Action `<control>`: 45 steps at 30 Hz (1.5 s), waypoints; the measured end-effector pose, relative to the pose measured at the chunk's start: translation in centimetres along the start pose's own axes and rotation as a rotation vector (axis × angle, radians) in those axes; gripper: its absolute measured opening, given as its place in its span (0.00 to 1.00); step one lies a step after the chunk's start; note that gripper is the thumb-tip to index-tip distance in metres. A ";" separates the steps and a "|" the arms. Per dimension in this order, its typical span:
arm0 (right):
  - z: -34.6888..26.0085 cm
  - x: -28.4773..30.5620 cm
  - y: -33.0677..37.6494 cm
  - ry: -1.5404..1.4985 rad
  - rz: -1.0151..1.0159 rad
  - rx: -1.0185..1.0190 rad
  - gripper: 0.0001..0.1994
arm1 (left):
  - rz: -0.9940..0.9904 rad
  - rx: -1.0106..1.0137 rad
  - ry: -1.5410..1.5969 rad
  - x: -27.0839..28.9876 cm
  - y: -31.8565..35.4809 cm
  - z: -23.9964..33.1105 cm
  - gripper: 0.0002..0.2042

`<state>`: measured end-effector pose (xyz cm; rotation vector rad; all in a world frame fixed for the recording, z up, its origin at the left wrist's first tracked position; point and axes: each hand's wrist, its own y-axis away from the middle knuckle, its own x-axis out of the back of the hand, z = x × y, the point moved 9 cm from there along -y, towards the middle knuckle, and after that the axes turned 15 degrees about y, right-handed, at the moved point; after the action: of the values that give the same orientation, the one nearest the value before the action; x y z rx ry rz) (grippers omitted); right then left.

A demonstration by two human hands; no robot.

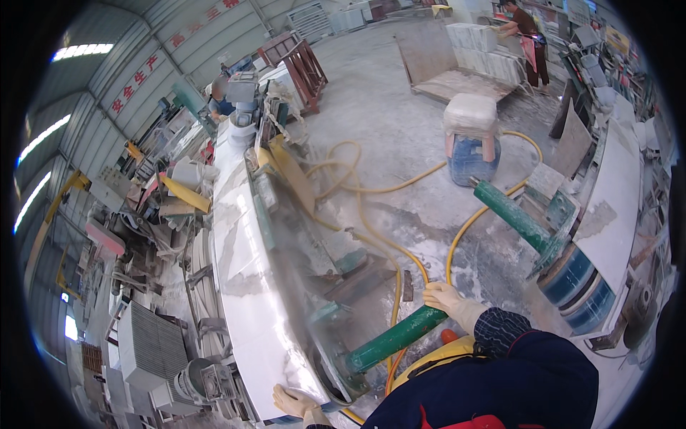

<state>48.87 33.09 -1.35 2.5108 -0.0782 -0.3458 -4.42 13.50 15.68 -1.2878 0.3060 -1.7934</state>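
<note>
My left hand [289,402], in a pale glove, lies with its fingers flat on the near end of a long white machine cover [268,357], and nothing shows in its grip. The cover is streaked with grey dust. My right hand [449,299], gloved the same, is wrapped over the right end of a green cylinder [396,337]. That cylinder juts out sideways from the machine beside the cover; its paint is scuffed. Just below my right hand an orange-red round thing [449,336] rests by something yellow [436,352] at my body.
A yellow hose [400,247] loops across the wet floor. A blue drum with a wrapped seat [471,114] stands ahead. On the right, a second green cylinder [514,216] sticks out from another machine. Two people work farther off, one near stacked slabs [471,37].
</note>
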 end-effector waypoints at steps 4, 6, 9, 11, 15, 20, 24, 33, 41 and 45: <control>0.3 0.2 -0.3 -0.024 0.007 -0.007 0.15 | -0.075 0.071 -0.007 -0.4 0.4 -0.9 0.14; 0.4 0.2 -0.4 -0.018 -0.007 0.005 0.15 | -0.067 0.063 0.021 -0.3 0.5 -0.8 0.14; 0.5 0.2 -0.5 -0.021 -0.008 0.015 0.15 | -0.036 0.022 0.016 0.1 0.6 -0.4 0.14; 0.6 0.3 -0.6 -0.020 0.000 0.017 0.15 | -0.017 0.018 0.011 0.3 0.7 -0.3 0.14; 1.0 0.4 -1.0 -0.036 0.023 0.000 0.15 | -0.010 0.037 0.025 0.5 1.0 -0.3 0.14; 1.3 0.6 -1.3 -0.031 0.039 -0.008 0.15 | 0.010 -0.016 0.000 0.9 1.4 0.1 0.14; 1.2 0.6 -1.1 -0.038 0.033 -0.003 0.15 | 0.010 -0.014 0.007 1.2 1.4 0.4 0.14; 0.7 0.4 -0.7 -0.020 0.026 -0.004 0.16 | -0.006 0.049 0.046 1.8 2.3 0.7 0.15; 1.1 0.7 -1.4 -0.008 0.056 -0.001 0.15 | 0.015 0.066 0.060 1.6 3.2 -1.0 0.16; 0.5 0.3 -1.5 0.007 0.073 -0.051 0.11 | 0.030 0.070 0.091 1.9 3.1 -0.6 0.16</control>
<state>49.00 33.98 -2.63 2.4516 -0.1554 -0.3056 -3.48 10.09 14.63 -1.1492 0.3086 -1.8251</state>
